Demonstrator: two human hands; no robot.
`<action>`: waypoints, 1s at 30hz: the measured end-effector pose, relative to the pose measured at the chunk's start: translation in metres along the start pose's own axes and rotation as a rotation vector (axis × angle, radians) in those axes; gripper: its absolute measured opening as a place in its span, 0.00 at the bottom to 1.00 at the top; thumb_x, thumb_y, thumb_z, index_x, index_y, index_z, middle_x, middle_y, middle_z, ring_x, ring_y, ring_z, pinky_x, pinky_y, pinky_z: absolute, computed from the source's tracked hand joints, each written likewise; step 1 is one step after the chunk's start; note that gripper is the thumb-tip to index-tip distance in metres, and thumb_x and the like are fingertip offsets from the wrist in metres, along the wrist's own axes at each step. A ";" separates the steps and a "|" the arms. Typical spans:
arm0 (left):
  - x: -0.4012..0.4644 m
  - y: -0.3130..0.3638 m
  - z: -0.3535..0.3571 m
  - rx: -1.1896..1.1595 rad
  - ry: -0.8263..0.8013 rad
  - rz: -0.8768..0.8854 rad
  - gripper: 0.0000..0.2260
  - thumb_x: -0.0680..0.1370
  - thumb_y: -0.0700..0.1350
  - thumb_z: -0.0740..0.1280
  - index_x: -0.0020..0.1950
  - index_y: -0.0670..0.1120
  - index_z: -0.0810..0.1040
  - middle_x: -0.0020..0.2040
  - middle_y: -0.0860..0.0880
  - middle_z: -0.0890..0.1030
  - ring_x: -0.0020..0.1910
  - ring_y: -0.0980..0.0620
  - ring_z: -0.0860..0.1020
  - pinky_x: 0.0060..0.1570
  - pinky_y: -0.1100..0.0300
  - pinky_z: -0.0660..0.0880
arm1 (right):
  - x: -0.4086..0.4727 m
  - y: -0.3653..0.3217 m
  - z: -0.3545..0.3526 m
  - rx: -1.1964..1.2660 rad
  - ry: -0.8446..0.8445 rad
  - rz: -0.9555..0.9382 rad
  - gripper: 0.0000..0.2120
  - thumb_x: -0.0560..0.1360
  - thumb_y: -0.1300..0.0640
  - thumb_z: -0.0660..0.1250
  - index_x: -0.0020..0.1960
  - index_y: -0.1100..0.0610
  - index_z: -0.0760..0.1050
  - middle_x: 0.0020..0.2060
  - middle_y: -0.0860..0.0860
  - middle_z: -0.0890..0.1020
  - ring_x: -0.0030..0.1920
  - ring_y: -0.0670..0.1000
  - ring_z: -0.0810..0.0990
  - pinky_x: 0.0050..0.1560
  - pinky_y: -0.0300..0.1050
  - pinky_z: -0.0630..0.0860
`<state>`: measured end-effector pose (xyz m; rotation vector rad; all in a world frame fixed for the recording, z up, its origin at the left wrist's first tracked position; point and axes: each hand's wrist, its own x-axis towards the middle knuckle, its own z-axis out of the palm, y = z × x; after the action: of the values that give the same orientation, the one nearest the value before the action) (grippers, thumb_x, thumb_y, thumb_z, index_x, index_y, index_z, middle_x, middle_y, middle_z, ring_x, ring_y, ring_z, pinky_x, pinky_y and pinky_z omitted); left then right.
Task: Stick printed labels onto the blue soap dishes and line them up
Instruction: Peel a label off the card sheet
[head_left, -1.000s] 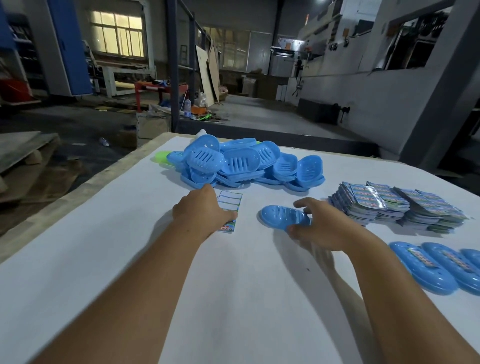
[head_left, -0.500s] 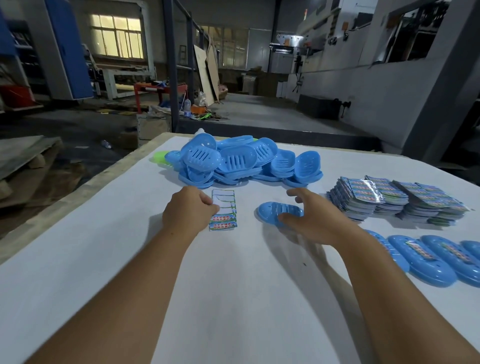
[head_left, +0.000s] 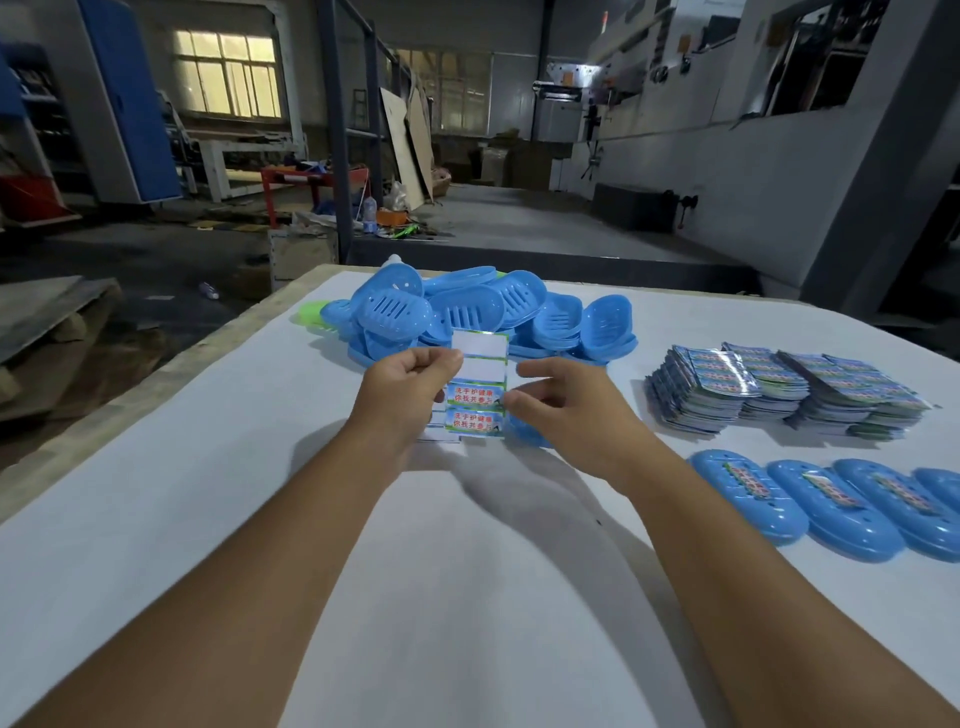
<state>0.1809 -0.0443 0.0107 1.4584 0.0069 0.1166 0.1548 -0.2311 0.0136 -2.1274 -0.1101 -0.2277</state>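
While both hands (head_left: 483, 395) pinch it, the label sheet (head_left: 479, 387) seems half peeled.

On the white table (head_left: 156, 519), the label sheet (head_left: 478, 384) has two blank white panels above two labels — red lettering on green and blue. Behind it, the soap dish pile (head_left: 483, 312) is bright blue — one green piece (head_left: 311, 314) at its left edge.

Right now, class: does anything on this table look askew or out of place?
Yes. A green dish pokes out from the left edge of the otherwise blue soap dish pile. In the labelled row at right, the second dish's label looks crooked, with one corner seemingly lifting.
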 end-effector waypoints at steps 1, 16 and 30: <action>-0.001 -0.002 0.002 -0.014 -0.014 -0.012 0.06 0.77 0.48 0.73 0.48 0.46 0.83 0.40 0.47 0.83 0.38 0.51 0.81 0.28 0.65 0.75 | 0.002 0.000 0.001 0.029 -0.012 0.020 0.18 0.76 0.51 0.73 0.64 0.51 0.77 0.41 0.44 0.87 0.42 0.44 0.85 0.49 0.51 0.84; -0.003 -0.006 0.005 0.233 -0.136 0.000 0.09 0.76 0.43 0.70 0.36 0.45 0.85 0.35 0.51 0.85 0.31 0.58 0.75 0.28 0.69 0.72 | 0.010 0.011 -0.010 -0.034 0.087 -0.008 0.13 0.79 0.55 0.70 0.62 0.49 0.76 0.36 0.45 0.86 0.30 0.37 0.77 0.28 0.33 0.72; -0.003 -0.012 0.008 0.380 -0.173 0.098 0.13 0.76 0.45 0.70 0.31 0.50 0.85 0.33 0.51 0.84 0.31 0.57 0.75 0.31 0.65 0.73 | 0.003 0.009 -0.005 -0.292 0.178 -0.067 0.08 0.74 0.48 0.74 0.39 0.49 0.80 0.37 0.41 0.82 0.40 0.42 0.80 0.35 0.34 0.72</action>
<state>0.1790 -0.0539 -0.0003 1.8456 -0.1927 0.0703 0.1586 -0.2400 0.0092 -2.3827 -0.0461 -0.4969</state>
